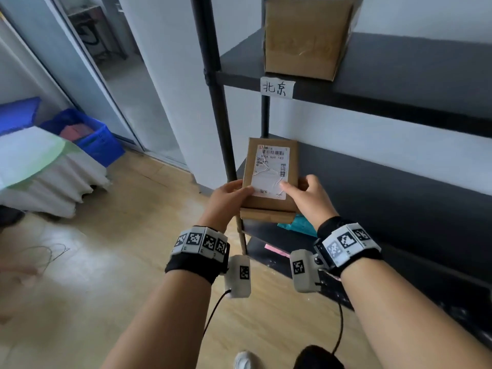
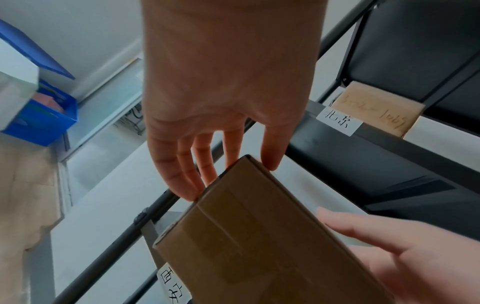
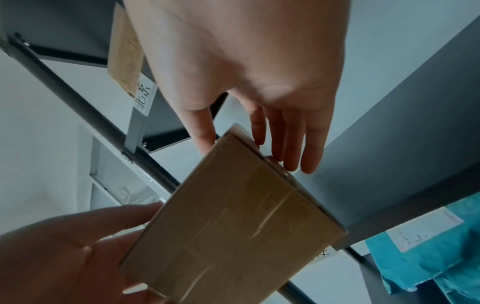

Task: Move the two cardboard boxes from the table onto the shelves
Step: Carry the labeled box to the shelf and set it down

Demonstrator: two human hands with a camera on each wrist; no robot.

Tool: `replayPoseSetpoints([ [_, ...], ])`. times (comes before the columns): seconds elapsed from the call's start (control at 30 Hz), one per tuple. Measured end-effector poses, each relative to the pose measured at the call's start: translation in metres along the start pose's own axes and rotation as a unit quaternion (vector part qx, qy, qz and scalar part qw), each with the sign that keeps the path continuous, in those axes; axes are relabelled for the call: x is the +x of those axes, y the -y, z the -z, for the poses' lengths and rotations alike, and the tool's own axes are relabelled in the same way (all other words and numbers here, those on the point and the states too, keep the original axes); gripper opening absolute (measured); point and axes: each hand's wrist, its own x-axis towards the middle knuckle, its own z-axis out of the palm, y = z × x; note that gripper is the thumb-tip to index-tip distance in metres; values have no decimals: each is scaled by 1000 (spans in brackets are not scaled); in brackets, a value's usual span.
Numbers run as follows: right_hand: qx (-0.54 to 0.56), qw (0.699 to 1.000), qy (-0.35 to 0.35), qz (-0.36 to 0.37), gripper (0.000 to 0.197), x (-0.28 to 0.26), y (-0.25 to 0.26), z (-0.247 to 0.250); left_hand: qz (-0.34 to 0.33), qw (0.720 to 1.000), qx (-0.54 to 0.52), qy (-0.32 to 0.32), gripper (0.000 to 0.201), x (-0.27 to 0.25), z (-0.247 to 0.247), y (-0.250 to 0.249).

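A small flat cardboard box with a white shipping label on top is held between both hands at its near end. My left hand pinches the left side, thumb on the label, and my right hand pinches the right side the same way. The box's far end reaches over the black middle shelf, while its near end sticks out past the front edge. Both wrist views show its taped underside in the air. A larger cardboard box stands on the upper shelf.
The shelf's black post rises just left of the box. A handwritten paper label hangs on the upper shelf's edge. A teal parcel lies on the lower shelf. At left are a white-clothed table and a blue crate.
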Motion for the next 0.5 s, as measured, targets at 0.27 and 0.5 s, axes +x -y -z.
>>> replayPoseSetpoints([
  [0.27, -32, 999, -40, -17, 44, 47, 0, 2, -7, 998, 54, 31, 48, 61, -20, -18],
  [0.5, -59, 997, -30, -28, 44, 96, -7, 8, 23, 994, 91, 56, 36, 115, -43, -23],
])
